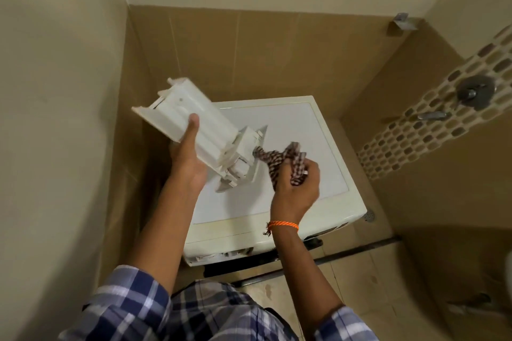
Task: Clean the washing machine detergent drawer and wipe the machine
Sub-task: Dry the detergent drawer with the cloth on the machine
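Note:
My left hand [188, 155] grips the white plastic detergent drawer [194, 119], held tilted in the air above the washing machine [318, 147]. The drawer's underside faces me and its lower end points down to the right. My right hand [297, 188] is closed on a checked brown-and-white cloth [288, 159]. One twisted end of the cloth reaches the drawer's lower end near its ribs. The machine's white top lies below both hands. An orange thread band circles my right wrist.
The machine stands in a tiled corner, walls close at the left and back. A mosaic strip with a round tap knob [475, 90] and lever runs along the right wall. A floor drain [370, 214] sits beside the machine's right side.

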Available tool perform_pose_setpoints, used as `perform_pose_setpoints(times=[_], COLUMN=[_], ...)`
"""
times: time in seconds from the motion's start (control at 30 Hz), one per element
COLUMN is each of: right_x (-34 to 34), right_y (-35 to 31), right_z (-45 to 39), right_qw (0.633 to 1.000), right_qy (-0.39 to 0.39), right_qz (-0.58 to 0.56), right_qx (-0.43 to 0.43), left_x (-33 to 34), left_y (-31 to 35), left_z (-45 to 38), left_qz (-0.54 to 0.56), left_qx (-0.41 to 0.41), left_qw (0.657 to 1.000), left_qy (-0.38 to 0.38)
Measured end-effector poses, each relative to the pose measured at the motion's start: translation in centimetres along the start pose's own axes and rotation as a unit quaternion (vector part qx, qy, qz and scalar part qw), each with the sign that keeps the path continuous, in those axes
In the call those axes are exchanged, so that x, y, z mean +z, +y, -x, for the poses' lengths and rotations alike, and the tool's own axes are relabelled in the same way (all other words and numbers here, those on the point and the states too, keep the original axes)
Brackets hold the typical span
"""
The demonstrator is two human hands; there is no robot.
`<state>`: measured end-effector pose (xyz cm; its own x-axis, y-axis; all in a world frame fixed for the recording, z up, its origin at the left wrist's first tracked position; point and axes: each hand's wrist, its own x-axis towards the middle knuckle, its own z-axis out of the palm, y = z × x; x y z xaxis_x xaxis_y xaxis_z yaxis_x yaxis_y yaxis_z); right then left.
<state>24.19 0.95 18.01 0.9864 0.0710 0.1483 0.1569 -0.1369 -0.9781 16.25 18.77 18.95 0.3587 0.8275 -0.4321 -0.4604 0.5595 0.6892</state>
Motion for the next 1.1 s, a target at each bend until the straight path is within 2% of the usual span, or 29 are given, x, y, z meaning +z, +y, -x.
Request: perform_pose_setpoints(times=[0.07,0.13,0.2,0.27,0.33,0.4,0.43,0.5,0.57,0.63,0.7,0.77,0.97,1.07,1.1], right_x=[0.0,-0.2,-0.3,0.0,0.7,1.7,2.2,2.9,3.1,3.0,2.8,2.6,1.0,0.0,-0.3], right_y=[-0.8,-1.7,-2.6,-3.3,-3.5,-3.5,-3.5,-3.3,-2.8,-2.1,-1.6,-1.6,-0.6,1.8,2.5], right_z=[-0.2,0.6,2.0,3.5,4.5,4.5,4.2,3.0,1.1,-1.4,-3.0,-2.6,3.2,2.1,1.6], right_qw=[0.999,0.998,0.987,0.954,0.905,0.866,0.860,0.876,0.914,0.950,0.963,0.956,0.886,0.844,0.838], right_qy=[0.023,-0.030,-0.116,-0.207,-0.273,-0.291,-0.284,-0.259,-0.215,-0.166,-0.153,-0.175,-0.263,-0.287,-0.299], right_qz=[-0.038,-0.050,-0.043,-0.028,0.012,0.070,0.088,0.104,0.114,0.120,0.125,0.134,0.132,0.193,0.219], right_qx=[-0.002,-0.029,-0.104,-0.215,-0.325,-0.400,-0.415,-0.394,-0.325,-0.237,-0.181,-0.194,-0.359,-0.409,-0.400], left_x=[-1.1,-1.6,-1.8,-1.6,-1.9,-2.4,-2.3,-1.8,-1.0,-0.7,-0.3,-0.1,-1.3,-1.1,-1.1], left_y=[-0.2,-0.6,-1.4,-1.8,-2.5,-3.5,-3.8,-3.8,-3.3,-3.3,-3.4,-3.6,-4.5,-3.4,-3.1], left_z=[-0.3,0.2,0.0,0.7,2.3,3.1,3.3,2.8,2.7,2.7,3.1,3.1,1.4,1.5,1.4], left_qz=[0.046,0.079,0.100,0.093,0.049,0.037,0.049,0.043,0.043,0.001,0.003,0.027,0.079,0.096,0.086], left_qx=[-0.041,-0.059,-0.083,-0.121,-0.167,-0.207,-0.221,-0.183,-0.189,-0.201,-0.197,-0.188,-0.205,-0.199,-0.190], left_qw=[0.998,0.995,0.991,0.988,0.984,0.977,0.974,0.982,0.981,0.979,0.974,0.972,0.964,0.962,0.964], left_qy=[-0.015,0.001,0.015,0.034,0.040,0.039,0.024,0.010,0.003,0.045,0.112,0.141,0.147,0.160,0.163])
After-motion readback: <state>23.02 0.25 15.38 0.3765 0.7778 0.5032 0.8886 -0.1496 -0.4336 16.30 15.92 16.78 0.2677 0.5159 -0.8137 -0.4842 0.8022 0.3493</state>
